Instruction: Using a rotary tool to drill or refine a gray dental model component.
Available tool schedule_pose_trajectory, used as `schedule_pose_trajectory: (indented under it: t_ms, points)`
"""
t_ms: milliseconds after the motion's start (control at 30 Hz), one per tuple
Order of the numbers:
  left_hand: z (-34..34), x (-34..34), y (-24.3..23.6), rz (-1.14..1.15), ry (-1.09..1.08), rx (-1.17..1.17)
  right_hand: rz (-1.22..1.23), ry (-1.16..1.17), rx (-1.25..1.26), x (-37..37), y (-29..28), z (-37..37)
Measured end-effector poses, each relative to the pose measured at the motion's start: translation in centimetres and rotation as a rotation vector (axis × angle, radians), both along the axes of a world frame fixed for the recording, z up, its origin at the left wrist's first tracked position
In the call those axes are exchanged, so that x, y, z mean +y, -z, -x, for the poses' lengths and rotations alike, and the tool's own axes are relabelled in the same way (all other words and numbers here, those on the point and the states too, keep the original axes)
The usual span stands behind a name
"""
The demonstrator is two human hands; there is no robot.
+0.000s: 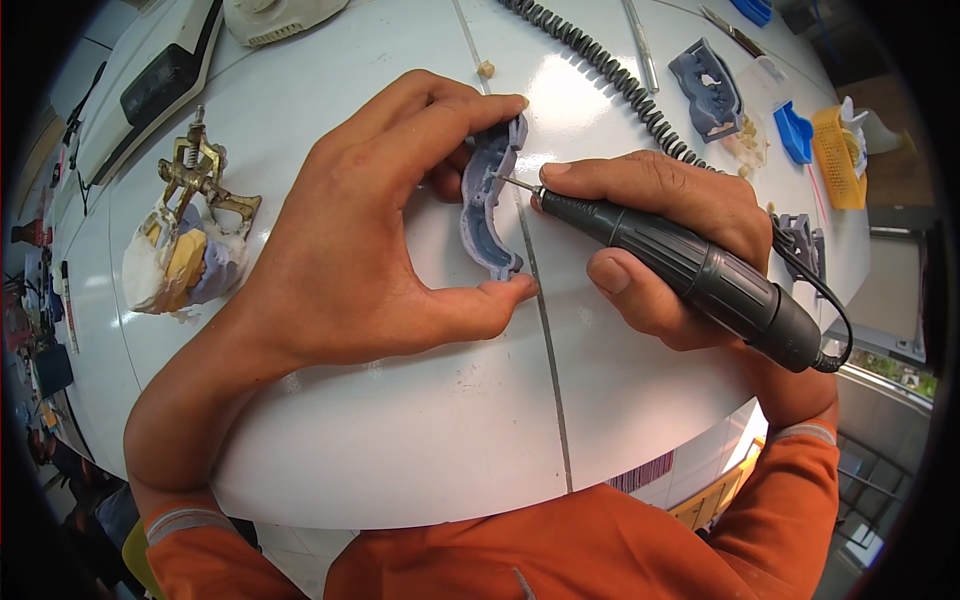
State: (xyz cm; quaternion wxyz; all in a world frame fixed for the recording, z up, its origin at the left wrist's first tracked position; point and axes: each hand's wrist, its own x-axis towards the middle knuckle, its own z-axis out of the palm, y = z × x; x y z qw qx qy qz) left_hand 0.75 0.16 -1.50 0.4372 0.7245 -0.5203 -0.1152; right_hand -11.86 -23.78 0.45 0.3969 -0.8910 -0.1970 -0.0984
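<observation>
My left hand [370, 220] grips a grey-blue dental model [484, 215], a curved arch piece, by its two ends between thumb and fingers. Its hollow side faces right. In my right hand [670, 235] lies a black rotary handpiece [690, 265], gripped like a pen and pointing up and left. The thin metal bur [517, 183] at its nose reaches the right side of the model, at or very near its edge; whether it touches, I cannot tell. A cord leaves the handpiece's rear end.
At left stands a brass articulator [200, 175] with a plaster cast [150, 260]. A coiled grey cable [600, 60] crosses the back. Farther right are another grey model [706, 90], a blue tray [793, 132] and a yellow basket [838, 160]. One small tan piece [486, 69] sits beyond my left hand.
</observation>
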Motion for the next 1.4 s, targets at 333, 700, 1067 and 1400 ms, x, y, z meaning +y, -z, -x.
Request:
schedule_pose_trajectory:
  t_ms: [333,700,1067,1400]
  points:
    - [0.13,-0.03,-0.1,-0.005,-0.013,0.017,0.0,-0.008,0.01,0.05,-0.11,-0.08]
    - [0.13,-0.03,-0.12,0.001,-0.016,0.002,0.001,-0.027,-0.019,0.06,0.05,-0.17]
    - [0.26,-0.03,-0.49,-0.021,-0.021,0.036,0.005,-0.038,-0.051,0.07,0.24,-0.07]
    - [0.33,0.03,-0.56,-0.016,-0.023,0.071,-0.042,-0.013,-0.071,0.25,0.17,-0.47]
